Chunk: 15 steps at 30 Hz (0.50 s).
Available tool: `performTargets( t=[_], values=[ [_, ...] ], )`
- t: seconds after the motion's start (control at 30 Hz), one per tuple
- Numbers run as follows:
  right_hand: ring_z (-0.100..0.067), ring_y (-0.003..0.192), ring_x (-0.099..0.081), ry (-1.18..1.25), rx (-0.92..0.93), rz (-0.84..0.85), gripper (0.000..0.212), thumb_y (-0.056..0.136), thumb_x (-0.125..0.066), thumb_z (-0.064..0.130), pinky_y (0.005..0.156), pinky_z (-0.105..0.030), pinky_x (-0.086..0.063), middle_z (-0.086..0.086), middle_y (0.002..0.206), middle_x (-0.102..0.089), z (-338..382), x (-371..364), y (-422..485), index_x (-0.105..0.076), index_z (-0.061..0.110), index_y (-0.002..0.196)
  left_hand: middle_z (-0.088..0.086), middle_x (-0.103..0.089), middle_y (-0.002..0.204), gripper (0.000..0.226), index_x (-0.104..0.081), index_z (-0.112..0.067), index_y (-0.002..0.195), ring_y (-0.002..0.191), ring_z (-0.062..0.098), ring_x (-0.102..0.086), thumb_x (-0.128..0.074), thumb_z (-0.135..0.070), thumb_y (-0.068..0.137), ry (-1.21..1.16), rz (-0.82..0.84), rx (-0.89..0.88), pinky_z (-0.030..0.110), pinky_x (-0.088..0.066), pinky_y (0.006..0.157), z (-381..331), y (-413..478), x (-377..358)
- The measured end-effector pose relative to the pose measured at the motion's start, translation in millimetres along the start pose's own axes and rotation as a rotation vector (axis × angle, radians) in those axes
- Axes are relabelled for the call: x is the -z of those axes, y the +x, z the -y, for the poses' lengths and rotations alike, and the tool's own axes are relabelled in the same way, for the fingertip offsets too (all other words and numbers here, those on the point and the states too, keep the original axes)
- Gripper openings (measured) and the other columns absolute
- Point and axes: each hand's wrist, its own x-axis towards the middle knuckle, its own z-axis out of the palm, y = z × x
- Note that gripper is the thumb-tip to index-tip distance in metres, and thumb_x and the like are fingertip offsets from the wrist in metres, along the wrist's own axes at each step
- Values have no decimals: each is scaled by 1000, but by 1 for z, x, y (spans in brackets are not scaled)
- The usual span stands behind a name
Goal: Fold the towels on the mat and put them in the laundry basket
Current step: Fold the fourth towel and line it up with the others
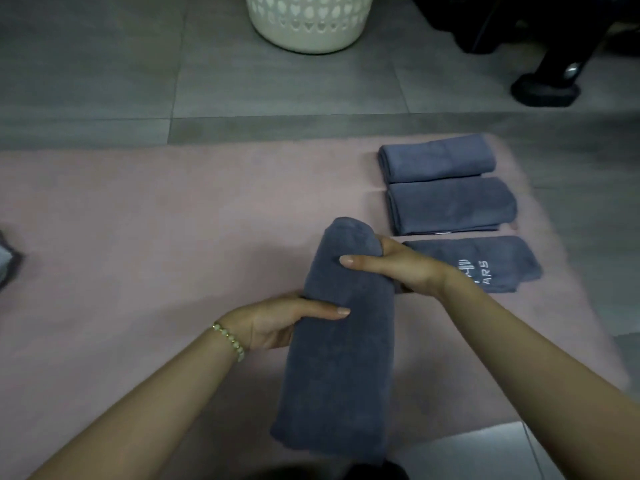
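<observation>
A long folded grey-blue towel is held over the pink mat, its far end doubled over. My left hand grips its left edge, thumb on top and fingers underneath. My right hand grips the right edge near the folded far end, thumb across the top. Three folded grey-blue towels lie in a column on the mat's right side: the far one, the middle one, and the near one with white lettering. The white laundry basket stands on the floor beyond the mat.
Grey floor tiles surround the mat. Dark equipment with a black foot stands at the back right. A bit of grey cloth shows at the left edge of the mat.
</observation>
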Motion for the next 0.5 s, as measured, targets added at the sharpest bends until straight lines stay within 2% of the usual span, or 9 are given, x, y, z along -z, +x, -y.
performTargets(
  t=[0.03, 0.1, 0.2, 0.27, 0.3, 0.37, 0.43, 0.5],
  values=[
    [-12, 104, -66, 27, -50, 13, 41, 76, -72, 27, 85, -23, -53, 3, 109, -71, -5, 11, -9, -61, 19, 115, 2, -70, 112, 34, -61, -12, 116, 101, 14, -67, -66, -8, 82, 32, 28, 30, 23, -54, 79, -3, 7, -6],
    [-13, 105, -66, 31, -102, -61, 59, 65, -80, 38, 90, -25, -51, 1, 109, -71, -22, 31, -26, -62, 14, 116, 2, -70, 111, 32, -63, -14, 113, 100, 14, -67, -64, -11, 81, 57, 77, 84, 24, -54, 81, -4, 24, -17],
    [-14, 102, -67, 118, -93, -316, 62, 58, -86, 39, 89, -27, -52, 0, 106, -72, -56, 59, -53, -66, 14, 111, 4, -73, 103, 19, -72, -14, 100, 89, 14, -70, -65, -21, 84, 26, 84, 172, 23, -56, 75, -1, 51, -36],
    [-15, 99, -68, 217, -81, -549, 62, 59, -87, 41, 84, -26, -53, -1, 106, -72, -82, 80, -74, -66, 14, 110, 4, -75, 93, 20, -72, -13, 94, 78, 12, -71, -64, -28, 84, 78, 12, 201, 19, -55, 65, 6, 67, -49],
    [-13, 97, -67, 245, -78, -664, 58, 62, -85, 40, 78, -23, -54, 0, 105, -71, -97, 90, -85, -65, 15, 110, 3, -75, 92, 23, -70, -13, 97, 77, 12, -71, -64, -30, 82, 113, -18, 199, 19, -55, 64, 12, 76, -52],
    [-9, 93, -67, 266, -64, -841, 46, 70, -81, 32, 66, -15, -54, 3, 104, -70, -122, 107, -106, -64, 14, 110, 3, -73, 103, 33, -66, -15, 109, 90, 15, -70, -72, -27, 78, 167, 7, 158, 27, -56, 78, 26, 93, -60],
    [-6, 89, -66, 269, -57, -943, 41, 72, -80, 26, 64, -12, -54, 5, 102, -69, -142, 120, -123, -64, 15, 108, 4, -70, 112, 47, -63, -17, 118, 102, 22, -66, -78, -24, 74, 204, -2, 102, 38, -53, 89, 43, 112, -68],
    [-6, 87, -65, 252, -54, -1031, 38, 72, -80, 25, 69, -14, -55, 6, 100, -68, -157, 131, -135, -64, 17, 106, 2, -73, 104, 45, -65, -15, 114, 97, 17, -68, -80, -23, 72, 201, -127, -8, 32, -56, 82, 57, 130, -81]
  ],
)
